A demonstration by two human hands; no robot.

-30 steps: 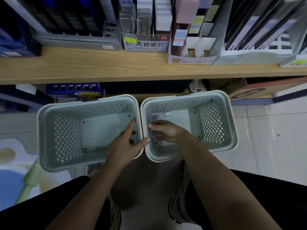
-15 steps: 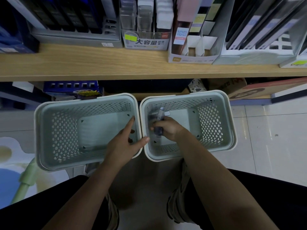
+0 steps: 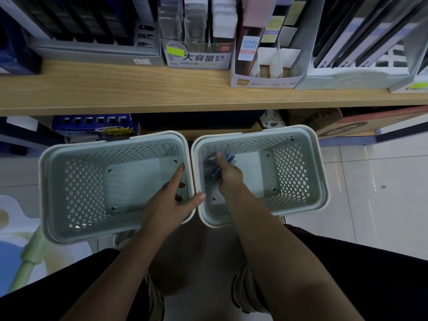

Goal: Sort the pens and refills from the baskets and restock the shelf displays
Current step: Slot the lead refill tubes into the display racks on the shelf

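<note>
1. Reaching into the right basket (image 3: 317, 181), the right hand (image 3: 228, 174) has its fingers curled round a small dark blue pack (image 3: 214, 169), blurred, so whether it holds pens or refills cannot be told; the forefinger points up along it.
2. That pack sits near the left wall of the right basket, up off the floor of it as far as can be seen.
3. The left hand (image 3: 169, 200) rests on the right wall of the left basket (image 3: 46, 188), fingers straight and inside, thumb spread over the rim toward the other basket, gripping nothing.
4. Both baskets are pale green with perforated walls and stand side by side, rims touching or almost so, on the floor before the wooden shelf (image 3: 139, 89).
5. On the shelf stand display boxes: one with clear pen packs (image 3: 196, 52), beside it a white divided box (image 3: 266, 72) with a pink pack in its left slot.
</note>
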